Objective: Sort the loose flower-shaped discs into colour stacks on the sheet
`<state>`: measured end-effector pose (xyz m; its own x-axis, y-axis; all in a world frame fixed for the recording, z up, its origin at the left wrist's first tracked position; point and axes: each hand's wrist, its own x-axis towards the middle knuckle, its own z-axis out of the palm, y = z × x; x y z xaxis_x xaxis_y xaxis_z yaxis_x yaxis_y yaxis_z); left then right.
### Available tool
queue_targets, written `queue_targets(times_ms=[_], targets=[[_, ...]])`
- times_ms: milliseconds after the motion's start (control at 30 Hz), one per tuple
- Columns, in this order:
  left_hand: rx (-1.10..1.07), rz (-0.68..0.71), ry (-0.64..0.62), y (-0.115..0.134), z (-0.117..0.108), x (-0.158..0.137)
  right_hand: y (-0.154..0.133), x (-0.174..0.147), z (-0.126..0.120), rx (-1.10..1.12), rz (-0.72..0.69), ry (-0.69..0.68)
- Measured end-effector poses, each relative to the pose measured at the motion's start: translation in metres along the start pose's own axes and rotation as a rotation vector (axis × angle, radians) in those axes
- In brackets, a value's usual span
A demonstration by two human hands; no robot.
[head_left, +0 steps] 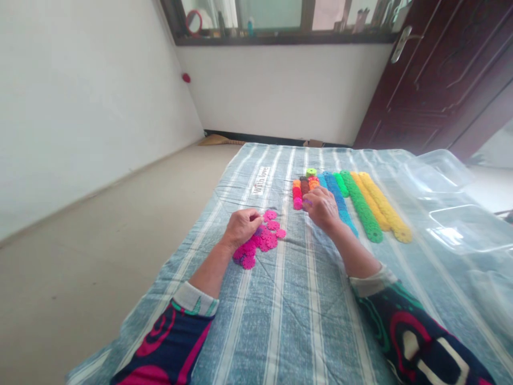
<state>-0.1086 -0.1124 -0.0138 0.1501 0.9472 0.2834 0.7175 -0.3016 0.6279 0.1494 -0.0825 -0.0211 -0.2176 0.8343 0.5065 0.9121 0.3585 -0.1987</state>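
My left hand (241, 227) is closed in a pinch at the upper left of a loose pile of pink notched plastic discs (264, 239); what its fingertips hold, if anything, is too small to make out. A few purple pieces show among the pink ones. Over to the right, my right hand (323, 207) is closed around a small purple disc (306, 202), close to a short red-to-pink row of discs (297, 195). That hand partly hides a brown row (304, 185), an orange row (313, 183) and the blue row (339, 200).
Long green (363, 211) and yellow (387, 208) disc rows lie right of my right hand. A lime disc stack (311, 172) sits behind the rows. Clear plastic containers (467, 227) rest at the right. Striped cloth (276, 321) covers the surface; its left edge borders the floor.
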Motion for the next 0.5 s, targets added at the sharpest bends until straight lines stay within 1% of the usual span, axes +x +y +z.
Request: queue_targets(times_ms=[100, 267, 333, 500], targets=[[0.034, 0.021, -0.014, 0.000, 0.001, 0.000, -0.001, -0.014, -0.009, -0.024, -0.067, -0.015], [0.091, 0.076, -0.017, 0.002, 0.003, 0.001, -0.007, -0.051, -0.024, -0.026, -0.281, -0.033], [0.099, 0.107, -0.037, 0.003, 0.004, 0.001, -0.009, -0.067, -0.030, -0.013, -0.348, -0.041], [0.085, 0.199, -0.099, 0.007, 0.004, 0.000, -0.006, -0.102, -0.038, 0.038, -0.399, -0.096]])
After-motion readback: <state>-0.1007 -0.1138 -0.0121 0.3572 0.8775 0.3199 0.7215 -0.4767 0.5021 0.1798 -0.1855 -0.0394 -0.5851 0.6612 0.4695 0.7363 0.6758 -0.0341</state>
